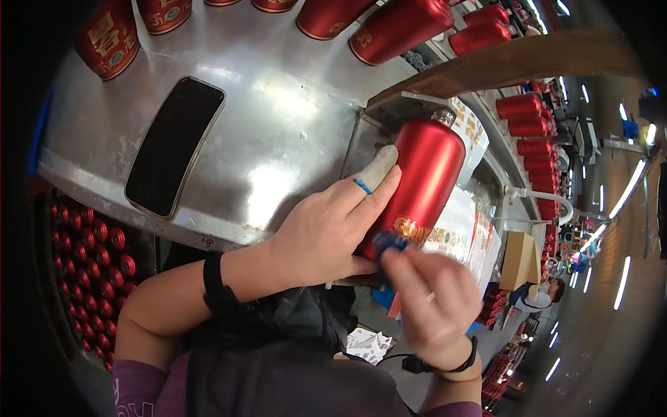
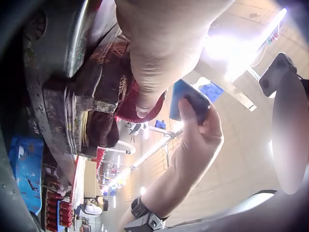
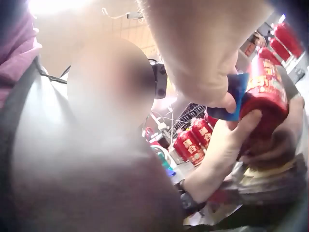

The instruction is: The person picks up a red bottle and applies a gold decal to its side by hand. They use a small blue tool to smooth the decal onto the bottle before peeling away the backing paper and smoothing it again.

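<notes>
A red bottle [image 1: 425, 167] with gold lettering near its base lies tilted, its clear neck toward the back. The left hand [image 1: 326, 226] holds its side, with a pale cover on one finger and a blue band. Between the thumb and fingers of the right hand [image 1: 438, 299] is a blue flat piece [image 1: 390, 243], at the bottle's lower end. In the left wrist view the same blue piece [image 2: 189, 102] stands beside the bottle's base [image 2: 140, 107]. The right wrist view has the blue piece [image 3: 236, 96] against or very near the lettered bottle [image 3: 265, 92]; contact is unclear.
A dark phone [image 1: 175, 146] lies on the metal table [image 1: 278, 90]. Several red bottles [image 1: 399, 29] stand along the back. A curved wooden edge [image 1: 514, 62] runs behind the held bottle. Many red bottles [image 1: 94, 257] fill a crate at lower left; a cardboard box [image 1: 517, 260] is at right.
</notes>
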{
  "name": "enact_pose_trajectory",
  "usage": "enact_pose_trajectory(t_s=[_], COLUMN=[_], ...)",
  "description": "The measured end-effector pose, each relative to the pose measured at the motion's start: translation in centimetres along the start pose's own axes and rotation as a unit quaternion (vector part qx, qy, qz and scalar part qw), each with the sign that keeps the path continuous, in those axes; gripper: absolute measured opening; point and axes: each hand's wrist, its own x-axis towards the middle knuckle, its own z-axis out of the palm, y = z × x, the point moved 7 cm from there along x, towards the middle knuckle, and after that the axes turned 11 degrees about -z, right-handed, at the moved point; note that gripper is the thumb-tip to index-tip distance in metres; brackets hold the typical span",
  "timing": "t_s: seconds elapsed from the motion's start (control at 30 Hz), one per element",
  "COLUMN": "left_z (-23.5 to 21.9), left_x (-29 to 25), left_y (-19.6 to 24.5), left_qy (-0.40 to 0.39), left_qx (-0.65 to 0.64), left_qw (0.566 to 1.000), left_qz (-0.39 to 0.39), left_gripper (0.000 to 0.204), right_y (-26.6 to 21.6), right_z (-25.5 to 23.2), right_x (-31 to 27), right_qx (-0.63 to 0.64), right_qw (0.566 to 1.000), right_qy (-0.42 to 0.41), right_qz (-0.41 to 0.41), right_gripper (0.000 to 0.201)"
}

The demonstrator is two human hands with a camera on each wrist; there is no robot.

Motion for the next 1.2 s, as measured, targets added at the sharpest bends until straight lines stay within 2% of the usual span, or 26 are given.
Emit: enact_pose_trajectory(t_s=[0.07, 0.13, 0.2, 0.27, 0.4, 0.53, 0.57, 0.63, 0.73, 0.8, 0.83, 0.87, 0.93, 0.97, 1.0, 1.07, 1.13, 1.2], left_z=[0.2, 0.0, -0.2, -0.1, -0.3, -0.1, 0.0, 0.2, 0.1, 0.0, 0.1, 0.2, 0.4, 0.5, 0.3, 0.4, 0.5, 0.5], left_x=[0.0, 0.2, 0.3, 0.3, 0.4, 0.6, 0.7, 0.7, 0.8, 0.8, 0.7, 0.7, 0.6, 0.6, 0.7, 0.6, 0.6, 0.7], left_y=[-0.2, 0.1, 0.2, 0.2, 0.4, 0.0, -0.2, -0.2, -0.7, -0.5, -0.7, -0.6, -1.1, -1.2, -1.0, -0.7, -1.3, -1.2], left_qy=[-0.010, 0.027, 0.017, 0.008, 0.007, -0.008, -0.044, -0.052, -0.071, -0.052, -0.058, -0.059, -0.075, -0.078, -0.066, -0.055, -0.085, -0.097], left_qx=[0.007, 0.006, 0.001, -0.004, 0.004, -0.001, -0.009, -0.034, -0.065, -0.040, -0.038, -0.036, -0.052, -0.050, -0.034, -0.016, -0.034, -0.029], left_qw=[1.000, 0.999, 1.000, 1.000, 1.000, 1.000, 0.998, 0.997, 0.993, 0.997, 0.996, 0.997, 0.993, 0.993, 0.996, 0.998, 0.993, 0.991], left_qz=[-0.004, 0.017, 0.006, -0.006, -0.007, -0.021, -0.047, -0.049, -0.065, -0.041, -0.048, -0.045, -0.079, -0.076, -0.054, -0.032, -0.076, -0.083], left_gripper=[0.105, 0.111, 0.111, 0.112, 0.108, 0.106, 0.110, 0.111, 0.113, 0.111, 0.109, 0.109, 0.108, 0.108, 0.109, 0.109, 0.110, 0.111], right_y=[-0.8, 0.2, 0.8, 1.0, 1.6, 0.8, 2.0, 3.6, 1.5, 4.1, 4.6, 4.9, 2.8, 3.4, 4.9, 6.7, 5.0, 4.9], right_z=[-0.2, -0.6, -1.7, -0.5, -0.7, -0.5, -0.8, -1.1, -0.6, -0.6, -0.5, -0.6, -0.7, -0.6, -0.3, -0.3, -0.6, -0.4], right_x=[0.2, 0.1, -0.1, -0.1, -0.3, 0.0, -0.4, -1.3, -1.2, -2.6, -3.0, -3.1, -2.1, -2.5, -3.6, -4.3, -2.9, -3.2], right_qx=[0.031, 0.109, 0.037, 0.018, 0.005, 0.032, 0.040, 0.037, 0.086, 0.076, 0.070, 0.062, 0.154, 0.146, 0.107, 0.099, 0.127, 0.109], right_qw=[0.999, 0.993, 0.999, 1.000, 1.000, 0.999, 0.999, 0.997, 0.996, 0.992, 0.991, 0.990, 0.986, 0.986, 0.986, 0.982, 0.984, 0.983], right_qy=[-0.025, -0.044, 0.024, -0.002, 0.008, 0.011, 0.022, 0.049, 0.034, 0.077, 0.089, 0.103, 0.055, 0.077, 0.092, 0.105, 0.109, 0.135], right_qz=[-0.021, 0.000, 0.021, -0.001, 0.021, -0.025, -0.001, 0.038, 0.002, 0.067, 0.071, 0.076, 0.038, 0.039, 0.085, 0.121, 0.064, 0.059], right_gripper=[0.041, 0.043, 0.046, 0.047, 0.046, 0.042, 0.042, 0.041, 0.041, 0.039, 0.038, 0.037, 0.037, 0.037, 0.036, 0.038, 0.041, 0.039])
